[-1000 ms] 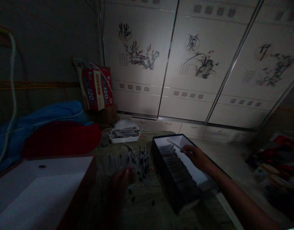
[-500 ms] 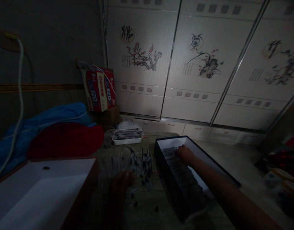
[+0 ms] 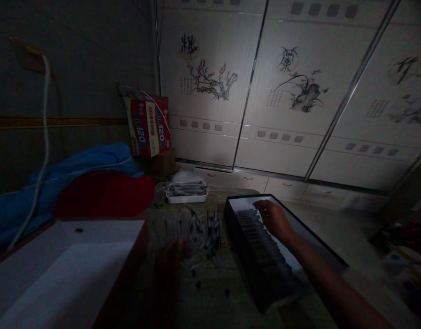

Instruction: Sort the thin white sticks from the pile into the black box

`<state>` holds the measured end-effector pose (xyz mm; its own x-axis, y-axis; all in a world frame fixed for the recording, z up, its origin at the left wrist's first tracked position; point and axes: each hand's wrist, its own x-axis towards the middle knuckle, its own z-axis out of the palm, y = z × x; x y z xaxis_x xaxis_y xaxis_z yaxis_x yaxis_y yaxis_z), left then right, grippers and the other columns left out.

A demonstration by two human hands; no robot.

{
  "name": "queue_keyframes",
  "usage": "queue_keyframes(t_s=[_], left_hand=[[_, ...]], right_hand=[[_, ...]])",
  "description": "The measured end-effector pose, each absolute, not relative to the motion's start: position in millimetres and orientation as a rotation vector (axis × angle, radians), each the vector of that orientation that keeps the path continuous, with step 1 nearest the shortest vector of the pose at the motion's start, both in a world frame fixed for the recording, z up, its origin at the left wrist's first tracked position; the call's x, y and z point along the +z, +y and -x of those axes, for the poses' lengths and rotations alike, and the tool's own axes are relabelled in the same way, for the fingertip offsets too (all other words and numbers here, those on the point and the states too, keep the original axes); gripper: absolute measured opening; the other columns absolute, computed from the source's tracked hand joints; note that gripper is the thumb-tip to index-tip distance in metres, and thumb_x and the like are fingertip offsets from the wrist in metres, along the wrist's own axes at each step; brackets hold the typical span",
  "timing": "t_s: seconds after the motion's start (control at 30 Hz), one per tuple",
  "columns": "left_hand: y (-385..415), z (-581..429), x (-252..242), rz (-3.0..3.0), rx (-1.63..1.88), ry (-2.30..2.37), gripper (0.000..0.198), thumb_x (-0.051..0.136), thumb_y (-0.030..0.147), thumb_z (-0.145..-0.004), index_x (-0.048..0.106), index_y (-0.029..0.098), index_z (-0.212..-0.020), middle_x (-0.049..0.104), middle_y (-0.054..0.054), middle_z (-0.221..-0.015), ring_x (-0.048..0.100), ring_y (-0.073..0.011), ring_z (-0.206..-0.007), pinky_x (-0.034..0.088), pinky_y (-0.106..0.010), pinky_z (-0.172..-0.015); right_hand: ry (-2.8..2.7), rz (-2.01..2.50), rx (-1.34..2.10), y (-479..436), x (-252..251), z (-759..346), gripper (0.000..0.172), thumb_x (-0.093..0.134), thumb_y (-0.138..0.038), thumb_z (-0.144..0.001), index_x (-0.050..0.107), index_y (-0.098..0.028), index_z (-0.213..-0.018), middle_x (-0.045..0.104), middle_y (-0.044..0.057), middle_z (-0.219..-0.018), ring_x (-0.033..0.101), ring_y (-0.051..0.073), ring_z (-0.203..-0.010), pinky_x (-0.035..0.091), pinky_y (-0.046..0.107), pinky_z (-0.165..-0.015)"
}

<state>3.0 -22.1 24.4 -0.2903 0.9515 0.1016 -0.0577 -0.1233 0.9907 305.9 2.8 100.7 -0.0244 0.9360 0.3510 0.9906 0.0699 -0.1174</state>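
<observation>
A long dark box (image 3: 246,262) with a white inside lies on the table, a row of thin dark sticks packed along its left side. My right hand (image 3: 274,218) rests palm down inside it near the far end, fingers bent over the sticks. Whether it holds one is too dark to see. My left hand (image 3: 174,256) lies on the table at the near edge of a loose heap of thin pale sticks with dark tips (image 3: 196,228). Its fingers are curled, and their grip is lost in shadow.
A large open box with a white inside (image 3: 64,269) fills the near left. Behind the heap a white tray (image 3: 186,197) holds more sticks. A red cushion (image 3: 103,194), blue cloth (image 3: 69,169) and a red carton (image 3: 148,125) lie at the back left.
My right hand held a pale stick over the dark box, then went down into it; it now rests on the packed row without the stick showing. The view shifted slightly left.
</observation>
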Motion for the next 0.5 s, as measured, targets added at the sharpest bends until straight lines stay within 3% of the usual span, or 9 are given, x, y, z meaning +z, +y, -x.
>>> queue_keyframes(t_s=[0.1,0.17,0.3,0.5], left_hand=[[-22,-2,29,-1.099,1.617,1.408,0.03,0.051,0.045,-0.075,0.065,0.019,-0.069,0.068,-0.003,-0.06,0.063,-0.019,-0.058,0.048,-0.029,-0.063],[-22,-3,35,-1.105,1.64,1.451,0.03,0.048,0.043,-0.078,0.064,0.019,-0.072,0.067,-0.003,-0.062,0.062,-0.0187,-0.06,0.047,-0.029,-0.064],[-26,-6,48,-1.063,1.593,1.427,0.029,0.045,0.043,-0.081,0.062,0.019,-0.078,0.066,-0.002,-0.066,0.061,-0.0187,-0.059,0.046,-0.029,-0.058],[-40,10,38,-1.062,1.641,1.449,0.03,0.05,0.046,-0.078,0.064,0.019,-0.074,0.064,-0.001,-0.064,0.059,-0.0186,-0.064,0.046,-0.03,-0.067]], right_hand=[[-1.917,1.749,-0.204,-36,110,-268,0.035,0.031,-0.025,-0.095,0.06,-0.018,-0.114,0.065,0.008,-0.108,0.062,0.017,-0.091,0.046,0.027,-0.079],[-1.8,1.479,0.01,-60,106,-234,0.028,0.041,-0.03,-0.091,0.064,-0.02,-0.102,0.067,0.007,-0.098,0.061,0.019,-0.09,0.046,0.029,-0.078],[-1.815,1.404,0.41,-81,72,-174,0.021,0.045,-0.018,-0.085,0.065,-0.019,-0.09,0.066,0.005,-0.085,0.06,0.017,-0.077,0.044,0.024,-0.068],[-1.897,1.705,0.358,-52,21,-140,0.019,0.046,-0.007,-0.077,0.063,-0.016,-0.08,0.065,0.006,-0.08,0.059,0.016,-0.074,0.039,0.022,-0.065]])
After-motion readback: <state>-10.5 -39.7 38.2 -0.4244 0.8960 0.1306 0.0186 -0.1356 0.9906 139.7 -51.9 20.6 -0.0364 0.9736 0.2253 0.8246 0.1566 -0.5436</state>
